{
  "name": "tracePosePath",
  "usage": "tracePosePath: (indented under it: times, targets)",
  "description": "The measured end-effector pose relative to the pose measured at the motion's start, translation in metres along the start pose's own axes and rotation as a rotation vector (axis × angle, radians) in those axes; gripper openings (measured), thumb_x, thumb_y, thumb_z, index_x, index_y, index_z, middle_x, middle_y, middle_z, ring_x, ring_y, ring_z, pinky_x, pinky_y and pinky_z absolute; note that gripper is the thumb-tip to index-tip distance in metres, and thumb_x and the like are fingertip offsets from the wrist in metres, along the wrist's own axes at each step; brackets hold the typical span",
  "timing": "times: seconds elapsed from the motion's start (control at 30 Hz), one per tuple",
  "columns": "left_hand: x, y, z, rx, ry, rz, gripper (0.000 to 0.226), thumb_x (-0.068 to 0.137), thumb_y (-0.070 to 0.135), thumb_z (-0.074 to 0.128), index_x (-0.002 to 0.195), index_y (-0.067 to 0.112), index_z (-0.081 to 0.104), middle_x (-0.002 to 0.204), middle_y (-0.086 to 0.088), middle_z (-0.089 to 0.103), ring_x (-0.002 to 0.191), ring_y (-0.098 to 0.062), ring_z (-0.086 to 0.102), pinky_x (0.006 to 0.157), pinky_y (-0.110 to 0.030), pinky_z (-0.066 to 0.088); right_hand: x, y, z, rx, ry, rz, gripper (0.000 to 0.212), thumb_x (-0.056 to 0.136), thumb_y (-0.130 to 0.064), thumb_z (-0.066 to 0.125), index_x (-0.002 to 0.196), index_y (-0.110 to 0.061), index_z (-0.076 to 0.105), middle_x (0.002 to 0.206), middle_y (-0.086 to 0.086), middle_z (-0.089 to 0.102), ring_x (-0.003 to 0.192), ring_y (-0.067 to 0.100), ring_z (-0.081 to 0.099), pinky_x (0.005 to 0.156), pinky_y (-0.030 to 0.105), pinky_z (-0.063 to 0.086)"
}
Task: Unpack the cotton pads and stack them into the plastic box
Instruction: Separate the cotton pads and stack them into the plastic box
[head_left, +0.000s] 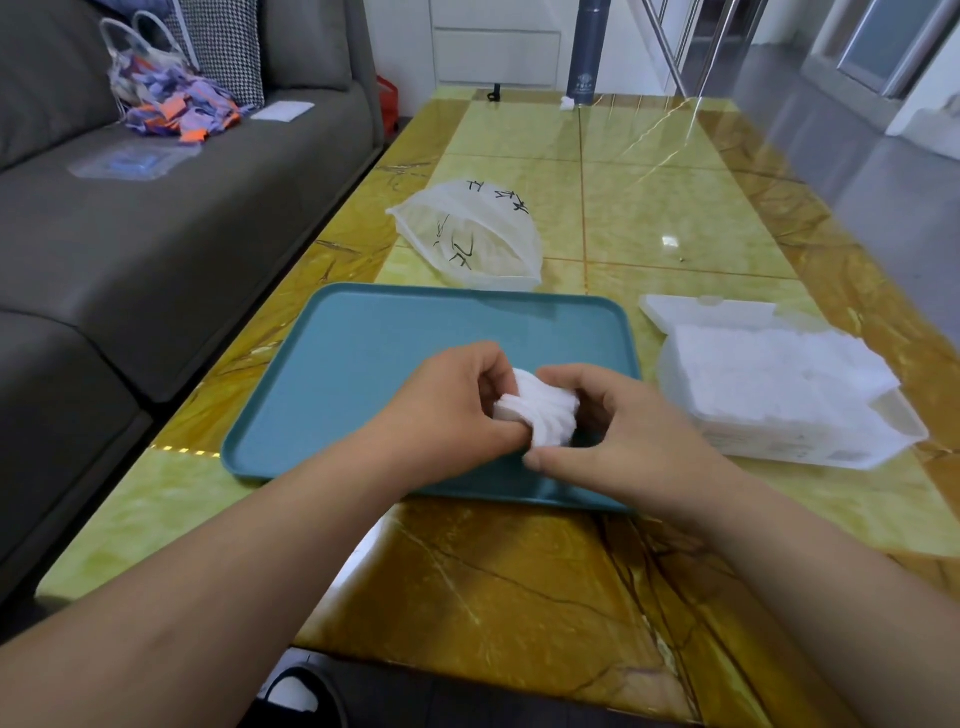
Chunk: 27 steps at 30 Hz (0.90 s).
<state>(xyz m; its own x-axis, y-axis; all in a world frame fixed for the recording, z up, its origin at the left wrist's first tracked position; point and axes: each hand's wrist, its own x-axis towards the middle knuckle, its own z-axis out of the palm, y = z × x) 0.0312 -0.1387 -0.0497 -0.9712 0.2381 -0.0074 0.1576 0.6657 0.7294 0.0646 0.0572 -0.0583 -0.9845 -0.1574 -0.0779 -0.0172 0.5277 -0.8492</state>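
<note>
A: Where do the cotton pads (543, 410) sit right now?

B: A small fanned bunch is pinched between both hands above the teal tray (363, 343), near its six o'clock edge. The left hand (452, 410) curls closed on the bunch from nine o'clock; the right hand (623, 431) closes on it from three o'clock, thumb tucked beneath.

A: Loose fingers or tight ones?

B: Tight, I'd say. Both sets wrap the pads, which stick out only in the gap between.

A: How far along?

B: Well along, I judge. The plastic box (779, 395), at three o'clock of the tray with its lid open, already looks full of white pads. The bag (467, 234), at twelve o'clock, lies open and seems empty. This bunch remains to be squared and stacked in.
</note>
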Motion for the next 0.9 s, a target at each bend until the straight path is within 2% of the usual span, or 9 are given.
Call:
tracePosePath:
  times: [0.1,0.2,0.3,0.37,0.5,0.6,0.7,0.8,0.9]
  targets:
    - [0.002,0.000,0.000,0.052,0.025,-0.027,0.045,0.067,0.033,0.087,0.101,0.029,0.058,0.073,0.006,0.066,0.065,-0.006,0.061,0.061,-0.026,0.047,0.000,0.000,0.002,-0.057,-0.011,-0.008,0.083,0.068,-0.030,0.096,0.141,-0.032,0.058,0.126,-0.015,0.068,0.114,0.002,0.066,0.102,0.025,0.052]
    - [0.002,0.001,0.000,0.016,-0.066,-0.058,0.065,0.068,0.037,0.092,0.123,0.031,0.057,0.072,0.007,0.064,0.063,-0.003,0.059,0.058,-0.018,0.042,0.002,0.001,0.006,-0.129,0.050,-0.065,0.057,0.083,-0.012,0.082,0.135,-0.027,0.063,0.123,-0.012,0.069,0.113,0.005,0.066,0.102,0.023,0.051]
    - [0.002,0.002,-0.001,0.013,-0.171,-0.055,0.043,0.072,0.035,0.092,0.108,0.028,0.069,0.064,0.008,0.061,0.054,-0.003,0.052,0.051,-0.016,0.035,0.003,0.001,0.007,-0.059,0.073,-0.041,0.050,0.085,0.005,0.066,0.123,-0.026,0.067,0.115,-0.010,0.072,0.105,0.005,0.067,0.091,0.016,0.052]
    - [0.001,0.002,0.000,0.000,-0.183,-0.058,0.035,0.074,0.035,0.090,0.103,0.028,0.070,0.066,0.009,0.062,0.057,-0.004,0.054,0.051,-0.016,0.037,0.002,-0.003,0.010,0.005,0.067,-0.005,0.053,0.084,0.010,0.060,0.121,-0.029,0.065,0.115,-0.008,0.071,0.103,0.002,0.065,0.080,0.007,0.048]
    - [-0.003,0.009,0.007,-0.017,-0.178,-0.035,0.029,0.080,0.030,0.084,0.103,0.022,0.068,0.085,0.000,0.073,0.075,-0.016,0.068,0.065,-0.031,0.052,0.001,-0.008,0.021,0.158,0.067,0.053,0.075,0.083,0.016,0.050,0.141,-0.032,0.054,0.134,-0.002,0.057,0.108,0.004,0.057,0.071,-0.001,0.043]
    - [-0.005,0.015,0.010,-0.044,-0.168,-0.005,0.022,0.085,0.026,0.077,0.104,0.021,0.066,0.089,-0.003,0.074,0.079,-0.018,0.069,0.068,-0.033,0.055,-0.001,-0.012,0.018,0.209,0.089,0.030,0.086,0.083,0.017,0.045,0.153,-0.034,0.042,0.142,-0.003,0.048,0.112,0.011,0.056,0.071,0.001,0.045]
    - [-0.007,0.026,0.012,-0.114,-0.146,0.057,0.025,0.085,0.032,0.079,0.106,0.025,0.068,0.088,0.000,0.074,0.076,-0.014,0.069,0.069,-0.035,0.054,-0.009,-0.018,0.001,0.200,0.102,-0.007,0.085,0.085,0.015,0.047,0.155,-0.032,0.039,0.136,-0.004,0.051,0.095,0.008,0.060,0.064,0.010,0.050]
    - [-0.008,0.041,0.014,-0.186,-0.043,0.067,0.024,0.083,0.033,0.084,0.103,0.029,0.071,0.094,0.002,0.070,0.075,-0.018,0.063,0.065,-0.024,0.047,-0.020,-0.019,-0.027,0.164,0.177,-0.041,0.077,0.085,0.010,0.058,0.151,-0.028,0.046,0.126,-0.007,0.062,0.103,0.004,0.065,0.081,0.011,0.053]
    - [-0.009,0.065,0.024,-0.335,-0.091,0.053,0.023,0.086,0.033,0.082,0.106,0.034,0.071,0.097,-0.010,0.074,0.077,-0.028,0.063,0.064,-0.031,0.046,-0.034,-0.011,-0.063,0.240,0.229,-0.036,0.067,0.086,0.004,0.070,0.146,-0.021,0.056,0.124,-0.004,0.070,0.109,0.006,0.069,0.094,0.021,0.057]
